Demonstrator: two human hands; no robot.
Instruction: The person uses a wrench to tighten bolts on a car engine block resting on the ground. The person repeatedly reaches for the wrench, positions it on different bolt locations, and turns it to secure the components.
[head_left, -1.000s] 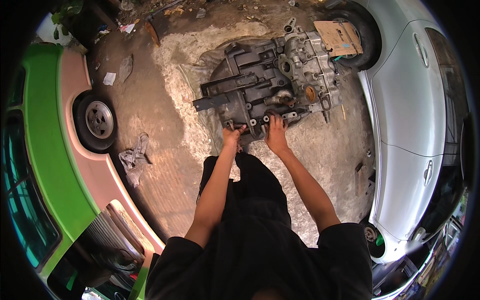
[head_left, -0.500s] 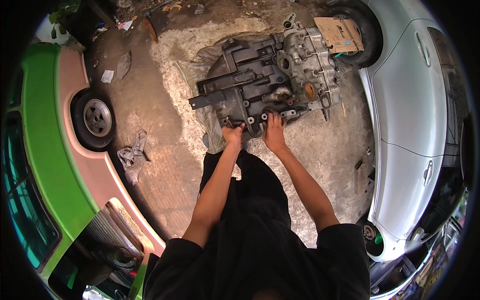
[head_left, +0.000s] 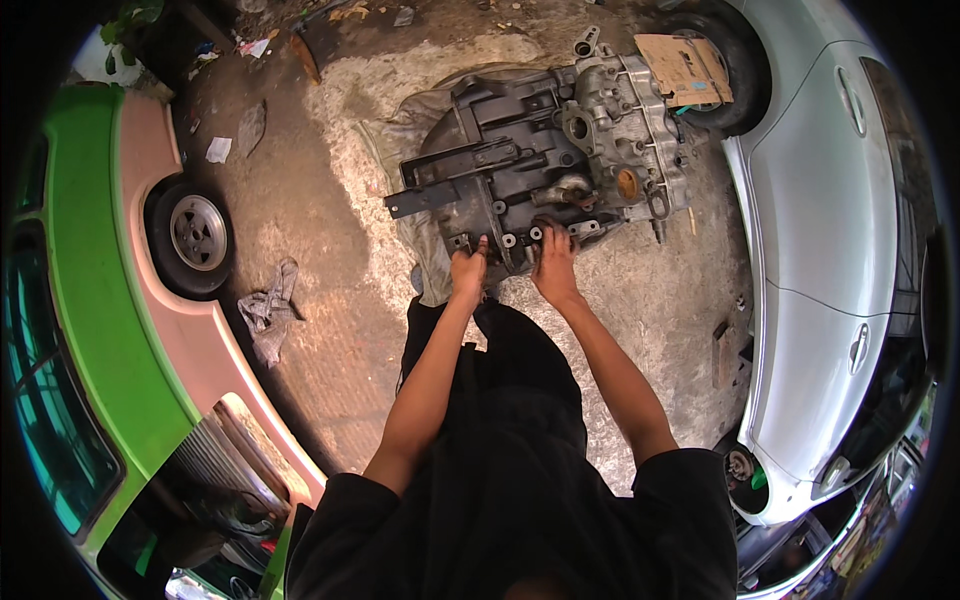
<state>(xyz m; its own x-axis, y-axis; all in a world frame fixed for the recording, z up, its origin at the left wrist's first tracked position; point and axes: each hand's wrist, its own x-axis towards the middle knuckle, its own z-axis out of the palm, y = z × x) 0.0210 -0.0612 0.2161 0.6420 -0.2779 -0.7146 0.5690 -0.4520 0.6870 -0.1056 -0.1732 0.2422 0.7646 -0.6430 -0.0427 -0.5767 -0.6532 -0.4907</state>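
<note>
A dark, greasy car engine [head_left: 480, 190] lies on its side in front of me, its silvery cylinder head [head_left: 650, 135] toward the right. Beneath it, a crumpled grey-beige cloth [head_left: 428, 262] shows along the left. My left hand [head_left: 467, 272] is closed on the engine's near edge, thumb pointing away from me; its other fingertips are mostly hidden. A little to the right, my right hand [head_left: 556, 265] grips the same edge, fingers bent over the dark metal beside a round bolt boss. A long black bracket [head_left: 430, 197] juts out from the engine's left side.
A green and pink vehicle [head_left: 135, 330] stands at left, a silver car [head_left: 820, 250] at right. Cardboard [head_left: 680, 70] leans on a wheel at upper right. A rag [head_left: 268, 315] and paper scrap [head_left: 219, 150] lie on the stained concrete floor [head_left: 320, 400].
My left thumb has straightened and now points further up along the engine. My right hand keeps nearly the same place on the edge. The whole view has shifted slightly.
</note>
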